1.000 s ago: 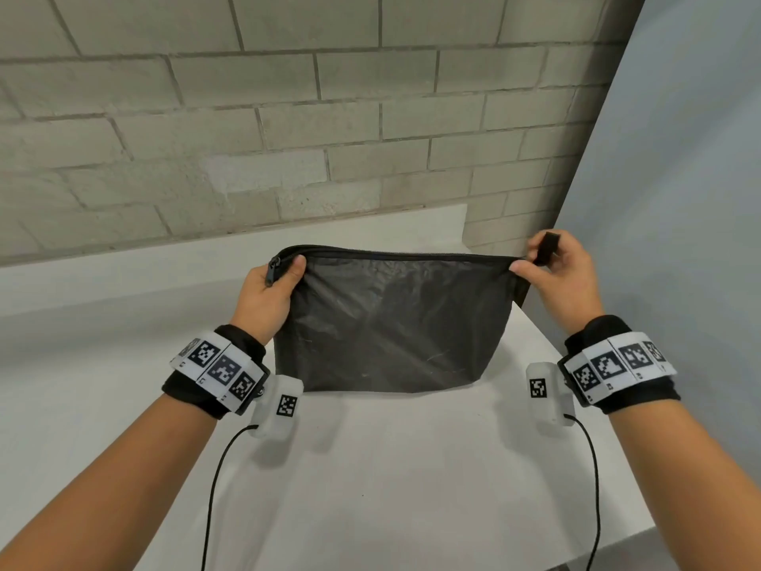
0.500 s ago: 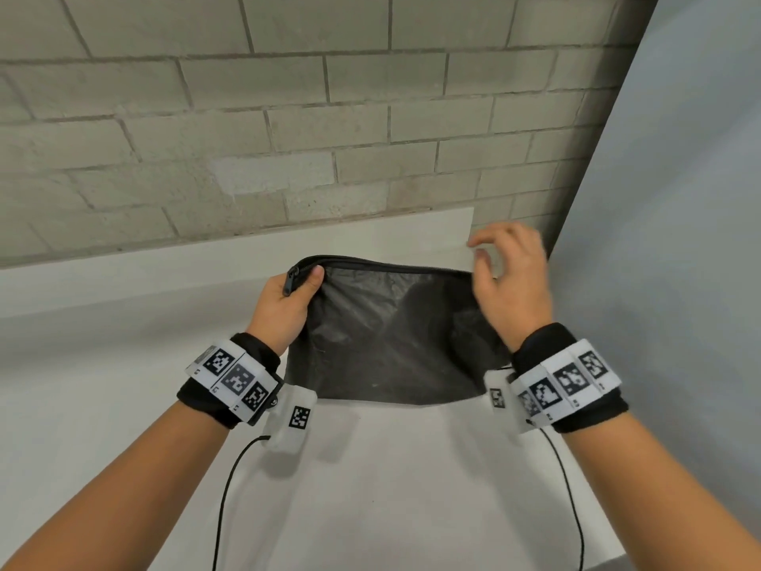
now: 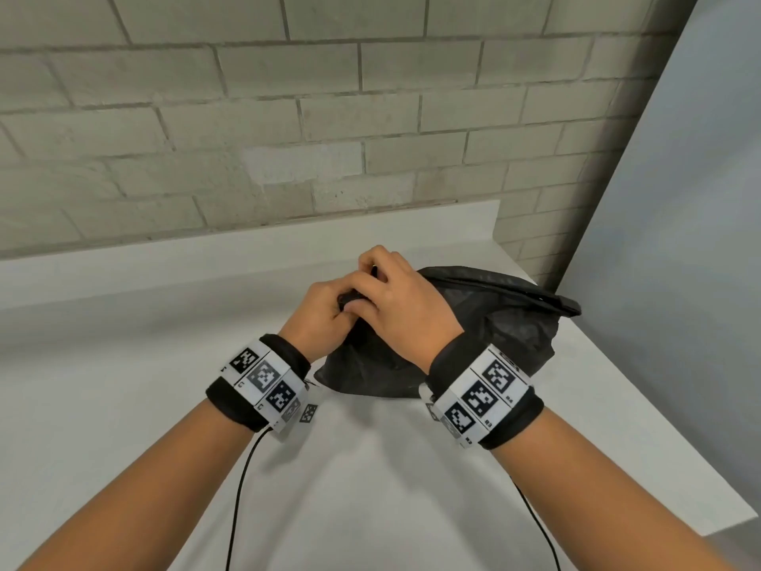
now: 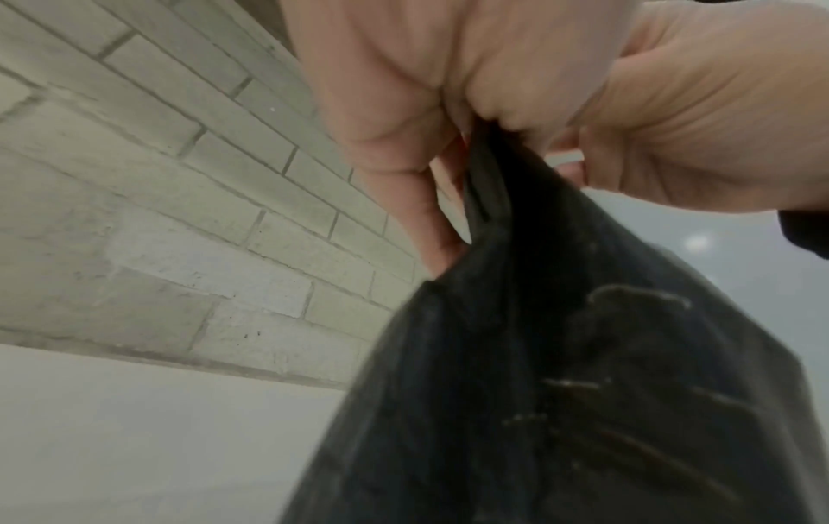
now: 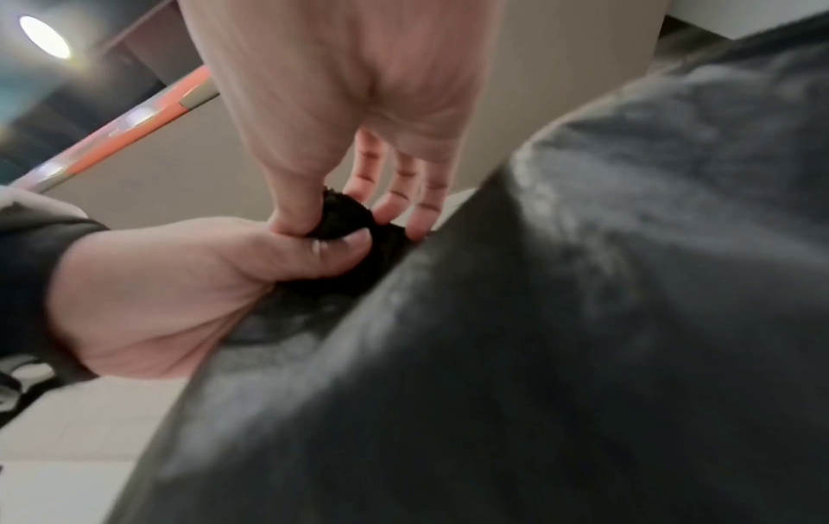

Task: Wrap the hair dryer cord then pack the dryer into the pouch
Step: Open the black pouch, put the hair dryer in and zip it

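- Left hand [image 3: 319,313] pinches the dark pouch [image 3: 486,323] at its upper-left corner, centre frame.
- Right hand [image 3: 395,307] pinches the same corner (touching the left).
- Pouch sags onto the white table [image 3: 123,405].

Brick wall [image 3: 288,117]: pale grey-beige painted blocks in running bond, filling the 12 o'clock half of the head view; one lighter patch [image 3: 302,166] near centre. Seen again at 9 o'clock in the left wrist view, slanted.
White table [image 3: 123,385]: matte, smooth, spreading from centre toward 6 o'clock; raised back ledge [image 3: 247,253] meeting the wall's base; corner at 3 o'clock.
Grey partition panel [image 3: 679,241]: plain, flat, slanting from 1 o'clock down to 4 o'clock.
Round ceiling light [image 5: 45,37]: glowing, blurred, at 10 o'clock in the right wrist view.
Orange strip [image 5: 134,120]: diagonal, blurred, just below the light.
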`<act>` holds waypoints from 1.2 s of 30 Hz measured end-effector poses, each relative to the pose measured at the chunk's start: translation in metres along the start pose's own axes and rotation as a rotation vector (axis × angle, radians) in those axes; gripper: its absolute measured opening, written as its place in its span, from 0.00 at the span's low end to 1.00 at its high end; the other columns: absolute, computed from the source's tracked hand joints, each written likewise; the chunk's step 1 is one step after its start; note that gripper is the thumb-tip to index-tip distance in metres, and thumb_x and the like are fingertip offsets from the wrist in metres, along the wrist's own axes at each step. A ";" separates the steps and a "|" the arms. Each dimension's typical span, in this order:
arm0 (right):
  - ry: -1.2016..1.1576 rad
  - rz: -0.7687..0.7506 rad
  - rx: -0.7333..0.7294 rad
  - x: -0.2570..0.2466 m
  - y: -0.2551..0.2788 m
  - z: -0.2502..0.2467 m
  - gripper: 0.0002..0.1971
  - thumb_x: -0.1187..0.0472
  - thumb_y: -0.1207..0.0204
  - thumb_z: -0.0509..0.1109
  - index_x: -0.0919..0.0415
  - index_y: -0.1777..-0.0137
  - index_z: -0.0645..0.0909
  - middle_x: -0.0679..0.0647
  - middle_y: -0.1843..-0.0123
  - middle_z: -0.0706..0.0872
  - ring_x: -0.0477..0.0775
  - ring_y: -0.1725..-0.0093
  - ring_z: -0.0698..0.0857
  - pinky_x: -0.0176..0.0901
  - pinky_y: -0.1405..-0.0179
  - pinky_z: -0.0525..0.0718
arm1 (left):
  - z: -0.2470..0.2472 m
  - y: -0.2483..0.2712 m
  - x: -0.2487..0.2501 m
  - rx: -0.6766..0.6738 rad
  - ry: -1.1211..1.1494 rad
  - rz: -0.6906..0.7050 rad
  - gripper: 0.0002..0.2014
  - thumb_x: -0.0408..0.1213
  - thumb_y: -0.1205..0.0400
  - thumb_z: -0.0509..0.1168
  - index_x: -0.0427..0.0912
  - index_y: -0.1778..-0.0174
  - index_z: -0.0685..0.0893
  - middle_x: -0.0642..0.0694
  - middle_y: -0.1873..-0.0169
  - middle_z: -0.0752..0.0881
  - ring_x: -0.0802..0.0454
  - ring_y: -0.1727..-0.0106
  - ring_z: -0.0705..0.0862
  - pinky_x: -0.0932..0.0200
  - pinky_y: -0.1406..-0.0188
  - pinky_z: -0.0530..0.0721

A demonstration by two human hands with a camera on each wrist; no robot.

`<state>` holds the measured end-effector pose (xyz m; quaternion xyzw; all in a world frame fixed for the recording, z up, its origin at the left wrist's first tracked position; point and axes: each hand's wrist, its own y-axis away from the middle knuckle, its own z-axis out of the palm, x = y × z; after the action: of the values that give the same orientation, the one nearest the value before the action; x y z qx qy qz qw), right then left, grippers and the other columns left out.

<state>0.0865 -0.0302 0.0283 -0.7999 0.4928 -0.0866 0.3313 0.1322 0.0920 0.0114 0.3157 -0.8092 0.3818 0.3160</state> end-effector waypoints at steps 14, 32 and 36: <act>-0.489 0.439 0.177 -0.014 0.007 -0.001 0.08 0.63 0.20 0.61 0.62 0.60 0.69 0.57 0.66 0.76 0.53 0.66 0.74 0.38 0.66 0.73 | -0.004 0.012 -0.005 -0.053 -0.116 0.041 0.19 0.36 0.17 0.58 0.44 0.29 0.71 0.45 0.49 0.87 0.54 0.52 0.84 0.81 0.55 0.75; -0.512 0.551 0.340 -0.017 0.010 0.001 0.07 0.63 0.20 0.60 0.64 0.59 0.71 0.56 0.65 0.75 0.52 0.65 0.74 0.38 0.64 0.73 | 0.007 0.015 0.003 0.284 0.095 0.122 0.07 0.29 0.22 0.64 0.46 0.56 0.82 0.60 0.63 0.84 0.71 0.62 0.83 0.76 0.58 0.79; -0.406 0.565 0.422 -0.014 0.010 0.003 0.07 0.66 0.20 0.59 0.62 0.60 0.67 0.57 0.63 0.73 0.46 0.67 0.70 0.28 0.68 0.70 | 0.013 0.015 -0.002 0.301 0.245 0.002 0.06 0.38 0.21 0.58 0.47 0.64 0.72 0.54 0.71 0.76 0.66 0.70 0.76 0.70 0.65 0.73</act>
<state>0.0738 -0.0196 0.0227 -0.5484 0.5891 0.0682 0.5895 0.1191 0.0894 -0.0032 0.3097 -0.6988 0.5344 0.3607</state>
